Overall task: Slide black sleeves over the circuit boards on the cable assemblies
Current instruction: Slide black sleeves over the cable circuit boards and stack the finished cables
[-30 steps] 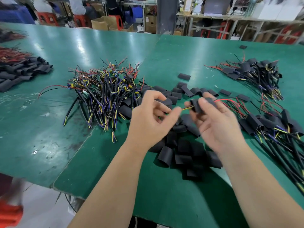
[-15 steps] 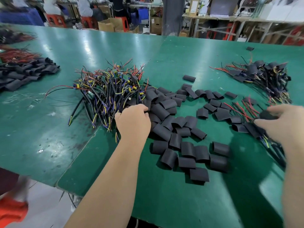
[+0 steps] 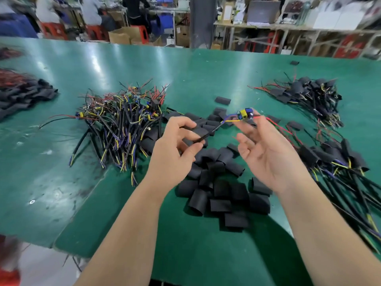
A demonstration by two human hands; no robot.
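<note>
My left hand (image 3: 177, 145) pinches the black cable of a cable assembly between thumb and fingers, above the green table. The cable runs up and right to its bare circuit board (image 3: 245, 114), which has yellow and blue parts and red leads beyond it. My right hand (image 3: 268, 155) is palm up with relaxed fingers. Its fingertips touch the underside of the board, and the thumb is apart from it. Loose black sleeves (image 3: 218, 188) lie in a heap under both hands. No sleeve is on this board.
A tangled pile of unsleeved cable assemblies (image 3: 123, 124) lies to the left. Sleeved assemblies (image 3: 340, 162) lie at the right, with another heap (image 3: 309, 96) farther back. More black sleeves (image 3: 22, 93) sit at the far left. The table edge (image 3: 68, 250) is near me.
My left hand has lifted a cable assembly out of the left pile. My right hand came back from the sleeved pile at the right and now meets the board.
</note>
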